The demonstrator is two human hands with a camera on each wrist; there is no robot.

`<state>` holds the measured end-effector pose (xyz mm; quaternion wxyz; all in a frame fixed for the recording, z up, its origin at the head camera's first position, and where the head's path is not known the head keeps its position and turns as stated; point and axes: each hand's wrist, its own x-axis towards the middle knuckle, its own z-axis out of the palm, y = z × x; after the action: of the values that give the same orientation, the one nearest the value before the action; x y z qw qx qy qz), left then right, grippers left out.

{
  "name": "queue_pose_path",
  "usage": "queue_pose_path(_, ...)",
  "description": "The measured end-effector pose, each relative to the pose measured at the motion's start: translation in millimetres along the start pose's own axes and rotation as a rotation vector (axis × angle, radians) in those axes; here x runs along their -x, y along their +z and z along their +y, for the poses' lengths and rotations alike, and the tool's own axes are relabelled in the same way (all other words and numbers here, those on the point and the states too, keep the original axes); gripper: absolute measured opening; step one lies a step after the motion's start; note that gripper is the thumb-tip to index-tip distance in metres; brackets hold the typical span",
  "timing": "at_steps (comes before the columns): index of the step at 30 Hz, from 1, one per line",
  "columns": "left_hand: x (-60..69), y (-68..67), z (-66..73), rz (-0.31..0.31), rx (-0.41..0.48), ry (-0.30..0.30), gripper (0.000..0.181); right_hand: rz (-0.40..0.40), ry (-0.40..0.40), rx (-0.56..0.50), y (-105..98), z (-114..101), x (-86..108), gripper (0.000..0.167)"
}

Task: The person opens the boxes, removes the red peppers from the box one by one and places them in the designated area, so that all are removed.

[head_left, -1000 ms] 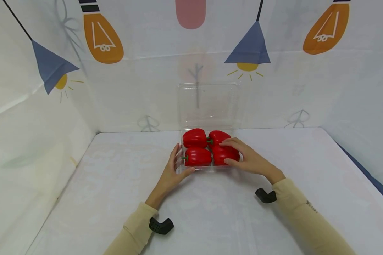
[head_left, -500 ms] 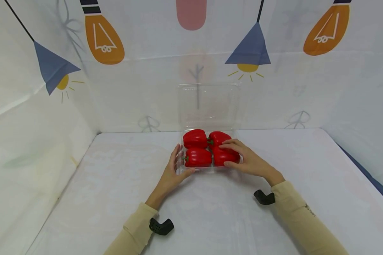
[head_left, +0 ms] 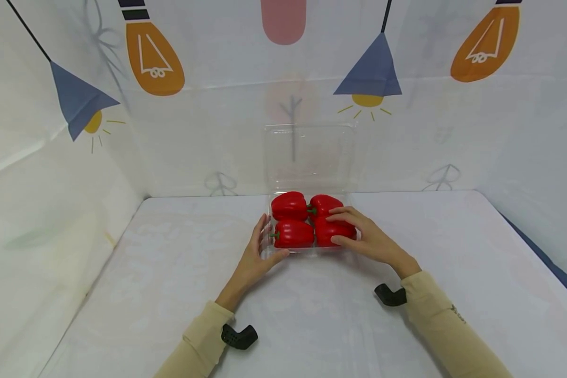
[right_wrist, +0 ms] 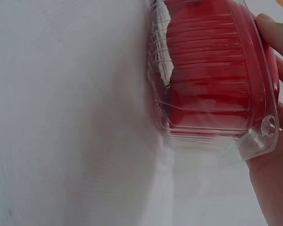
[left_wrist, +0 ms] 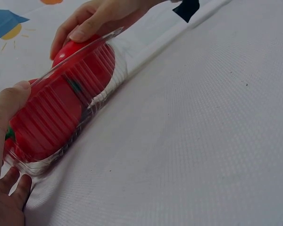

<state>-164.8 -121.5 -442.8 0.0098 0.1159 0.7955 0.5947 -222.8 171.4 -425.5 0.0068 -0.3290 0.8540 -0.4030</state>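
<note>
A clear plastic clamshell box [head_left: 307,250] stands at the back of the table with its lid [head_left: 309,157] raised. Inside lie several red bell peppers with green stems, among them a front-left pepper [head_left: 294,234] and a back-left one [head_left: 289,206]. My left hand [head_left: 254,257] holds the box's front-left corner, thumb on the front rim and fingers along the left side. With thumb and fingers, my right hand [head_left: 366,239] grips the front-right bell pepper [head_left: 328,232] from above, partly covering it. The right wrist view shows this pepper [right_wrist: 207,70] through the box's ribbed wall.
A white cloth covers the table [head_left: 312,315]. Behind the box hangs a pale curtain [head_left: 208,131] printed with lamps and bulbs, close to the raised lid. Another curtain [head_left: 42,210] borders the left side.
My right forearm has shifted slightly inward, while its fingers stay on the front-right bell pepper. The left hand and the box look unmoved, apart from a tiny camera shift.
</note>
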Motion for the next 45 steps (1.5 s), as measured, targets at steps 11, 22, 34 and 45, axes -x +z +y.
queue_pose_path(11,0.3,0.5,1.3,0.003,-0.012,-0.003,0.094,0.026,0.005,-0.018,-6.6,-27.8,2.5,0.042)
queue_pose_path(22,0.3,1.8,1.0,0.001,-0.011,0.014,0.094,0.04,-0.009,-0.004,-9.3,-37.2,5.0,0.041)
queue_pose_path(34,1.9,1.8,2.2,0.003,-0.009,0.002,0.094,0.078,-0.015,0.024,-14.9,-36.6,6.3,0.044)
queue_pose_path(45,-5.6,2.7,-17.7,0.017,-0.008,0.021,0.095,0.092,0.038,-0.03,-14.9,-20.3,3.2,0.058)
